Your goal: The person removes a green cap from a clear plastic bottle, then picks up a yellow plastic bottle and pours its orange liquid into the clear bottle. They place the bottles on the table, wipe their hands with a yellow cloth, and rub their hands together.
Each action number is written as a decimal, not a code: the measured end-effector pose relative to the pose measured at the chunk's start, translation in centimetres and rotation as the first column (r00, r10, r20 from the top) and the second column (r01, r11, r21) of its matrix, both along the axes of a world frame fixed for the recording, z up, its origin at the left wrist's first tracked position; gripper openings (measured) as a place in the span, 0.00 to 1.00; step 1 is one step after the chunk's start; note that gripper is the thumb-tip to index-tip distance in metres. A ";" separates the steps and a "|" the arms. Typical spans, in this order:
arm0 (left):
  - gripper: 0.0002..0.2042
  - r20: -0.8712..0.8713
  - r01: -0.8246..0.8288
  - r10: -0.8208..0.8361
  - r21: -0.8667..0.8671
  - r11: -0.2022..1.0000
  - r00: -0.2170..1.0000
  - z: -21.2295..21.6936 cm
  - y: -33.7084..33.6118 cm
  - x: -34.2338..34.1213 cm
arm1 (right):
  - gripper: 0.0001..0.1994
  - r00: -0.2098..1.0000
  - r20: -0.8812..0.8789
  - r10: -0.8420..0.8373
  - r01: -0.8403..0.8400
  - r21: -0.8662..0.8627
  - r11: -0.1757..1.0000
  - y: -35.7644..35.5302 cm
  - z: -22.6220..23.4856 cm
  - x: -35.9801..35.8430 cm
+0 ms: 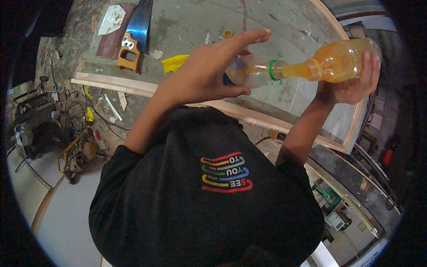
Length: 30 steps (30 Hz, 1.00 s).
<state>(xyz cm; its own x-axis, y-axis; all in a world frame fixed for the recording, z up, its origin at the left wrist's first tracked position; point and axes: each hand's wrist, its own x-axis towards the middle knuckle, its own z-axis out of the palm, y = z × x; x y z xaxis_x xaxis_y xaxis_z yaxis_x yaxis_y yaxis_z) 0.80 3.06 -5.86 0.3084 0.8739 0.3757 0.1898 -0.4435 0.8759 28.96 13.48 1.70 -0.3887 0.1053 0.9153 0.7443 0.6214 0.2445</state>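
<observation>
My left hand [202, 71] has its thumb and fingers spread wide around a clear plastic bottle [253, 71] with a green ring at its neck. Whether the palm touches that bottle is hidden. My right hand [356, 86] wraps from below around a clear bottle of orange-yellow liquid [340, 60], tipped on its side. Its narrow neck points left, and orange liquid reaches to the mouth of the clear bottle, where the two meet or nearly meet. Just beyond my left wrist lies a yellow piece [175, 63], and a small yellow cap [227, 34] is farther off.
A handsaw with a wooden handle [129, 60] lies on the grey worktop [191, 22] at the far left, beside a dark red board [113, 42]. Wooden strips [113, 84] edge the worktop. A yellow-framed machine [78, 155] and cables are on the floor at left.
</observation>
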 end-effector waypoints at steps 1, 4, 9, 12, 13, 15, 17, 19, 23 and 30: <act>0.50 0.015 0.022 -0.022 -0.032 0.999 1.000 -0.3 0.1 0.1 | 0.34 1.000 -0.010 -0.018 0.018 0.006 1.000 0.0 0.0 -0.1; 0.50 0.051 0.074 -0.069 -0.101 0.992 0.996 -1.5 0.6 0.3 | 0.37 0.996 -0.089 0.016 -0.014 0.019 1.000 0.3 -0.3 -0.4; 0.51 0.082 0.094 -0.085 -0.105 0.990 0.993 -3.1 0.9 0.6 | 0.37 0.993 -0.108 0.051 -0.056 -0.044 0.997 0.0 -0.4 -0.2; 0.51 0.058 0.083 -0.078 -0.091 0.992 0.995 -3.4 0.9 0.6 | 0.36 0.991 -0.119 0.064 -0.074 -0.076 0.994 -0.3 -0.4 -0.1; 0.51 0.060 0.084 -0.078 -0.096 0.992 0.995 -3.3 0.9 0.6 | 0.36 0.992 -0.111 0.064 -0.071 -0.064 0.995 -0.3 -0.4 -0.1; 0.51 0.060 0.082 -0.076 -0.113 0.990 0.995 -3.2 0.9 0.6 | 0.35 0.992 -0.119 0.039 -0.047 -0.065 0.997 -0.2 -0.6 -0.2; 0.51 0.068 0.092 -0.083 -0.145 0.985 0.994 -3.0 0.9 0.6 | 0.35 0.992 -0.115 0.059 -0.064 -0.042 0.997 -0.2 -0.9 -0.3; 0.51 0.067 0.091 -0.082 -0.139 0.986 0.994 -2.9 0.9 0.6 | 0.35 0.992 -0.110 0.060 -0.065 -0.049 0.997 -0.1 -1.1 -0.3; 0.50 0.068 0.075 -0.069 -0.091 0.993 0.995 -2.6 0.8 0.8 | 0.35 0.993 -0.100 0.061 -0.068 -0.071 0.995 -0.4 -1.4 -0.1; 0.50 0.100 0.085 -0.076 -0.087 0.993 0.992 -2.4 0.5 0.6 | 0.35 0.997 -0.082 0.003 -0.010 -0.086 0.996 -0.7 -1.9 0.1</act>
<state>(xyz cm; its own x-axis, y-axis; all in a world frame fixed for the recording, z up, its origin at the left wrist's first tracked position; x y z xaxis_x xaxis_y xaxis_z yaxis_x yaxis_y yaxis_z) 1.41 3.56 -8.25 0.3456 0.8796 0.3270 0.0695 -0.3715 0.9258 29.08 12.77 -0.20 -0.3144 0.1825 0.9316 0.7552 0.6427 0.1290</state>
